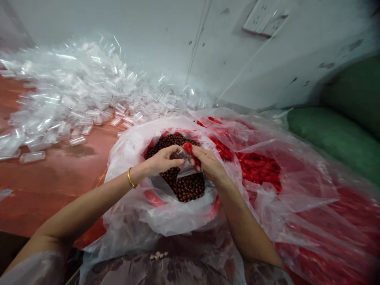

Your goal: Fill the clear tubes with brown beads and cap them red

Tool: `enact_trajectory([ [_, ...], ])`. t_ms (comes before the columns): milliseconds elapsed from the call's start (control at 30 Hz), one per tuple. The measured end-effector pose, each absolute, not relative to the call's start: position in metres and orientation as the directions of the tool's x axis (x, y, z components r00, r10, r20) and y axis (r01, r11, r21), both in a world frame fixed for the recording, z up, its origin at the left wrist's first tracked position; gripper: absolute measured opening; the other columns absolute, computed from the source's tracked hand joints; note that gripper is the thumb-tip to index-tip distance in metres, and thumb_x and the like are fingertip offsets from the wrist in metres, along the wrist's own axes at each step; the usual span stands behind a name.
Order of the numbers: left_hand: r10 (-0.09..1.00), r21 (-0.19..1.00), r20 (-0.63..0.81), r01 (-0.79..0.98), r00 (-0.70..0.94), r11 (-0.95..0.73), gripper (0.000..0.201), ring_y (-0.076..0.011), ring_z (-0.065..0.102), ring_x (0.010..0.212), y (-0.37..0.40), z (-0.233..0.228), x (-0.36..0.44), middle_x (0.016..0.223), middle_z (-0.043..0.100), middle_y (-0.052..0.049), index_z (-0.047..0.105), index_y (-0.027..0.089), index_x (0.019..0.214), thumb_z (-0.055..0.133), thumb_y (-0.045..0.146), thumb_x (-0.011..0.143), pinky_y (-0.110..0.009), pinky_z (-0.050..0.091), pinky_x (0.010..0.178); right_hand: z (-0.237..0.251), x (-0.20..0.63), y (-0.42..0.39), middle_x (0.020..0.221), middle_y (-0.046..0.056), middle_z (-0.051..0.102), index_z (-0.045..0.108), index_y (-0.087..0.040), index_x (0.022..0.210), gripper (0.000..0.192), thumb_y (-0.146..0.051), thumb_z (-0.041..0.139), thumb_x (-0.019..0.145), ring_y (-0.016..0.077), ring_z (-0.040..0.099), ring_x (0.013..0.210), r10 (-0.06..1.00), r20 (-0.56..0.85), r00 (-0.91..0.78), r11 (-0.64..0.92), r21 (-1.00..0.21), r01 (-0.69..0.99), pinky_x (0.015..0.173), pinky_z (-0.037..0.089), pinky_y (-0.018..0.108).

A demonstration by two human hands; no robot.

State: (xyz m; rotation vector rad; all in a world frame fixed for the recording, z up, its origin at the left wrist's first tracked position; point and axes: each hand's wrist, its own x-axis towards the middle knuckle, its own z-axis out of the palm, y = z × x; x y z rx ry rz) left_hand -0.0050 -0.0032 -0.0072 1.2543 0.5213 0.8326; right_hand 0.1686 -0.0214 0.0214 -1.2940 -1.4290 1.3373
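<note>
My left hand [162,160] and my right hand [209,163] meet over a plastic-lined bucket [130,158] full of small brown beads [187,188]. Together they pinch a small clear plastic bag [186,166], the left hand at its left edge and the right hand at its right. A small red piece [189,149] sits at the bag's mouth, between the fingertips of both hands. A gold bangle [130,178] circles my left wrist.
A big clear bag of red pieces [258,168] lies to the right of the bucket. Several small clear plastic packets [74,99] are heaped on the red floor [44,178] at the left. Green sacks [335,134] lean against the grey wall at the right.
</note>
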Motion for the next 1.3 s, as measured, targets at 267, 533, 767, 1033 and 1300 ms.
enact_trajectory([
  [267,0.855,0.989,-0.015,-0.121,0.518,0.09,0.036,-0.0084,0.056,0.065,-0.021,-0.018,-0.016,0.08,0.057,0.003,0.05,0.016,0.097,0.069,0.037,0.075,-0.023,0.046,0.062,0.015,0.153,-0.03,0.037,-0.011,0.037,0.062,-0.014,0.113,0.062,-0.065,0.052,0.079,0.0067,0.031,0.032,0.96,-0.103,-0.26,-0.051,-0.979,0.198,0.034,0.031,0.019],
  [533,0.873,0.994,0.052,-0.113,0.486,0.003,0.027,-0.0068,0.05,0.062,-0.023,-0.02,-0.02,0.078,0.051,0.004,0.052,0.015,0.096,0.064,0.03,0.077,-0.021,0.043,0.057,0.006,0.147,-0.032,0.055,-0.006,0.047,0.068,-0.017,0.101,0.048,-0.059,0.05,0.086,0.0071,0.041,0.042,0.971,0.086,-0.222,0.16,-0.925,0.344,0.037,0.036,0.02],
  [767,0.9,0.982,0.077,-0.188,0.428,0.006,0.037,-0.0066,0.047,0.062,-0.025,-0.019,-0.022,0.075,0.049,0.004,0.049,0.016,0.09,0.072,0.038,0.072,-0.02,0.039,0.057,0.008,0.139,-0.034,0.075,0.001,0.063,0.065,-0.021,0.112,0.048,-0.059,0.051,0.086,0.0135,0.057,0.062,0.947,0.231,-0.224,0.306,-0.86,0.409,0.052,0.048,0.023],
  [1033,0.898,0.96,0.197,0.11,0.393,-0.259,0.023,-0.0136,0.052,0.076,-0.028,-0.02,-0.022,0.082,0.058,0.001,0.056,0.015,0.088,0.067,0.029,0.074,-0.025,0.041,0.069,-0.001,0.139,-0.032,0.049,-0.003,0.055,0.07,-0.02,0.104,0.057,-0.066,0.041,0.087,0.0152,0.055,0.046,0.97,0.099,-0.223,0.188,-0.886,0.424,0.047,0.051,0.028],
  [1300,0.866,0.908,0.22,0.229,0.448,-0.35,0.018,-0.0126,0.051,0.069,-0.04,-0.01,-0.023,0.077,0.059,0.001,0.057,0.014,0.087,0.062,0.029,0.078,-0.025,0.039,0.065,0.005,0.149,-0.042,0.122,0.006,0.069,0.067,-0.024,0.117,0.047,-0.052,0.04,0.093,0.026,0.065,0.112,0.925,0.188,-0.33,0.36,-0.711,0.603,0.101,0.048,0.045],
])
